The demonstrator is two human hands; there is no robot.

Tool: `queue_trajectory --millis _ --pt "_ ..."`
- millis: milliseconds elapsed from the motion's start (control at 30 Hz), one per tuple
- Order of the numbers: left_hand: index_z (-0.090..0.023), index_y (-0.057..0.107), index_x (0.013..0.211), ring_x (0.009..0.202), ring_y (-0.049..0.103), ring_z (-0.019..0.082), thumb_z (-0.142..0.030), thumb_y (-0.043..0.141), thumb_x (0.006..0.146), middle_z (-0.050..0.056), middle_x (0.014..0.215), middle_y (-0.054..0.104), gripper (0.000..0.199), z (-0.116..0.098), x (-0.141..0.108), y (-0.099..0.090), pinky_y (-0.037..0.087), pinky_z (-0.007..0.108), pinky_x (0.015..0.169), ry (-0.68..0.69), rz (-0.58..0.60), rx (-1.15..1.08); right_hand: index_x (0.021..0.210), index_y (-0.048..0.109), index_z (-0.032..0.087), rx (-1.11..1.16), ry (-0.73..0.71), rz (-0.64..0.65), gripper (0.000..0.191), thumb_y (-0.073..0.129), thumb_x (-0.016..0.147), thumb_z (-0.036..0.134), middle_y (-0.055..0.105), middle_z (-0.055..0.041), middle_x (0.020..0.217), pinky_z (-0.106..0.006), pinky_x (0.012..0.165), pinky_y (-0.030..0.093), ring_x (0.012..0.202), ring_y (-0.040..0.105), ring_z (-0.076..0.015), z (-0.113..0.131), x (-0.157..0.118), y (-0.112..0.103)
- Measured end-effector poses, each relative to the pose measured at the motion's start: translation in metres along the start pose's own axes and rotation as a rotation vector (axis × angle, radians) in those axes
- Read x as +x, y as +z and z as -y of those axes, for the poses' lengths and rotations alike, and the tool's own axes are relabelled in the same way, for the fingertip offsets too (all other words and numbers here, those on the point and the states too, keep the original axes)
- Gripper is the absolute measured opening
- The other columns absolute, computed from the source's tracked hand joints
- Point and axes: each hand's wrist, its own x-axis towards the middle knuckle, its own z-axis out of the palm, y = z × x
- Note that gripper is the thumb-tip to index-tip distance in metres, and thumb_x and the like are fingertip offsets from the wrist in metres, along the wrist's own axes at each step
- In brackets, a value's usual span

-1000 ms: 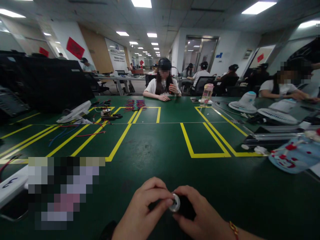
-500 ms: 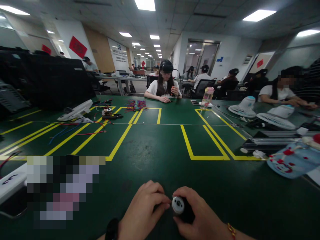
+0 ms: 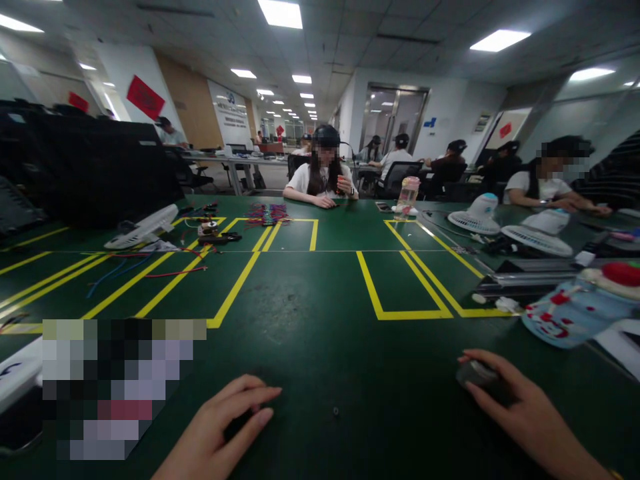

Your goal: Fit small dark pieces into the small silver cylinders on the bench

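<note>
My right hand (image 3: 520, 400) is wrapped around a short dark cylinder (image 3: 475, 375) with a grey round end, low at the right over the green table. Fingers and thumb press on its sides, and the palm hides part of its body. At the lower left, my left hand (image 3: 233, 413) holds nothing; its thumb and forefinger are apart. Between the hands lies a tiny dark ring (image 3: 336, 412), like a nut or washer, on the tabletop. Neither hand touches it.
Yellow tape (image 3: 415, 315) marks the green table. A blue patterned bag-like container (image 3: 565, 313) stands at right, near white fans (image 3: 535, 239). Wires (image 3: 270, 214) and another fan (image 3: 143, 230) lie at left. A co-worker (image 3: 325, 170) sits opposite.
My hands have moved apart, the right carrying the cylinder rightward and the left going left with its fingers opened. The tiny ring now shows on the table between them.
</note>
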Motion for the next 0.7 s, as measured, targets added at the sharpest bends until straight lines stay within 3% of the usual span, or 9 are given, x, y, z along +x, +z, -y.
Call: queue_trajectory --millis 67,133,233,300,367,400,467,567,700 --pt "-0.037 0.067 0.114 0.097 0.068 0.021 -0.029 0.058 0.087 0.0 0.107 0.07 0.029 0.015 -0.007 -0.004 0.056 0.027 0.084 -0.005 -0.03 0.029 0.124 0.052 0.031 -0.043 0.077 -0.003 0.052 0.063 0.076 0.046 0.058 -0.0067 0.12 -0.027 0.071 0.056 0.095 0.063 -0.0208 -0.05 -0.011 -0.016" --pt "-0.039 0.067 0.113 0.101 0.068 0.022 -0.03 0.058 0.087 -0.002 0.111 0.07 0.029 0.025 -0.01 -0.004 0.056 0.027 0.083 -0.007 -0.034 0.049 0.127 0.05 0.031 -0.075 0.116 0.025 0.055 0.061 0.077 0.048 0.058 -0.0074 0.121 -0.027 0.062 0.055 0.088 0.064 -0.021 -0.079 -0.02 -0.028" --pt "-0.04 0.065 0.115 0.108 0.064 0.024 -0.031 0.057 0.088 -0.003 0.116 0.069 0.03 0.031 -0.01 -0.001 0.056 0.029 0.085 -0.03 -0.016 0.082 0.133 0.043 0.026 -0.191 0.022 -0.103 0.073 0.064 0.071 0.057 0.052 -0.0097 0.128 -0.039 0.082 0.053 0.105 0.058 -0.0274 -0.071 -0.023 -0.037" --pt "-0.039 0.064 0.116 0.11 0.063 0.024 -0.033 0.055 0.09 -0.003 0.117 0.069 0.029 0.031 -0.01 0.001 0.056 0.029 0.085 -0.033 0.001 0.098 0.135 0.04 0.022 -0.27 -0.116 -0.302 0.084 0.065 0.066 0.061 0.045 -0.0115 0.134 -0.051 0.102 0.037 0.12 0.046 -0.0331 -0.036 -0.016 -0.034" --pt "-0.039 0.064 0.117 0.111 0.063 0.024 -0.034 0.053 0.091 -0.003 0.116 0.069 0.029 0.029 -0.01 0.001 0.057 0.029 0.084 -0.025 0.019 0.101 0.132 0.043 0.023 -0.284 -0.268 -0.371 0.075 0.067 0.068 0.055 0.044 -0.0094 0.135 -0.053 0.106 0.029 0.124 0.041 -0.0321 0.013 -0.007 -0.023" --pt "-0.039 0.063 0.118 0.111 0.063 0.024 -0.034 0.052 0.091 -0.002 0.116 0.069 0.029 0.028 -0.01 0.001 0.056 0.029 0.085 -0.022 0.026 0.099 0.13 0.046 0.026 -0.26 -0.346 -0.318 0.065 0.067 0.072 0.048 0.045 -0.0071 0.133 -0.049 0.105 0.031 0.122 0.042 -0.0289 0.041 -0.002 -0.014" --pt "-0.039 0.061 0.12 0.111 0.063 0.023 -0.034 0.052 0.091 -0.002 0.116 0.069 0.031 0.027 -0.01 0.0 0.056 0.029 0.086 -0.029 0.031 0.1 0.127 0.05 0.031 -0.167 -0.495 -0.06 0.05 0.063 0.08 0.039 0.048 -0.003 0.129 -0.039 0.099 0.039 0.119 0.044 -0.0222 0.096 0.007 0.008" --pt "-0.039 0.061 0.121 0.111 0.062 0.022 -0.034 0.054 0.091 -0.002 0.117 0.068 0.031 0.027 -0.011 -0.001 0.054 0.029 0.09 -0.045 0.039 0.109 0.126 0.053 0.031 0.022 -0.527 0.297 0.043 0.057 0.085 0.043 0.052 -0.0032 0.123 -0.036 0.094 0.042 0.113 0.045 -0.0196 0.166 0.018 0.046" --pt "-0.037 0.062 0.119 0.111 0.062 0.021 -0.034 0.052 0.092 -0.002 0.116 0.068 0.029 0.027 -0.011 -0.001 0.053 0.028 0.091 -0.039 0.057 0.103 0.098 0.067 0.027 0.152 -0.527 0.39 0.019 0.054 0.088 0.038 0.058 -0.0014 0.103 -0.033 0.089 0.042 0.101 0.047 -0.0155 0.206 0.029 0.067"
